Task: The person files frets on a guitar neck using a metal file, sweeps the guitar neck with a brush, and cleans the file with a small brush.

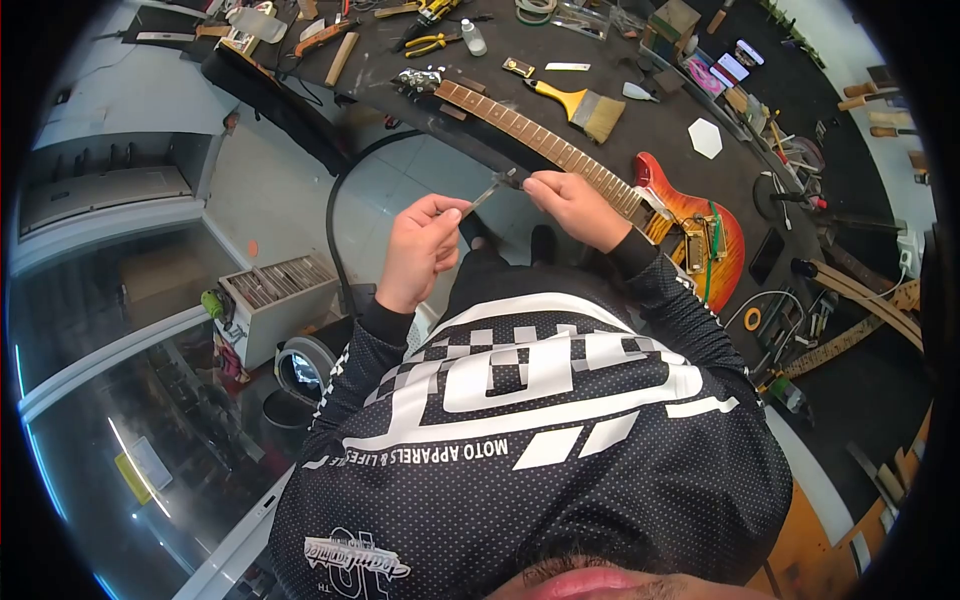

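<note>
My left hand (420,250) pinches a thin, flat metallic strip (484,194) between thumb and fingers; its exact kind is too small to tell. The strip slants up toward my right hand (575,208), whose closed fingers hold a small dark piece (511,181). The strip's far tip meets or nearly meets that piece, and I cannot tell which. Both hands are in the air in front of the bench edge. Just beyond my right hand lies an electric guitar with a fretted neck (540,138) and an orange-red sunburst body (728,250).
On the dark workbench (400,45) lie a wide yellow-handled brush (580,106), yellow pliers (432,43), a small white bottle (473,38) and a white hexagon (705,138). A dark phone (766,256) is beside the guitar body. A drawer unit (280,300) stands at left.
</note>
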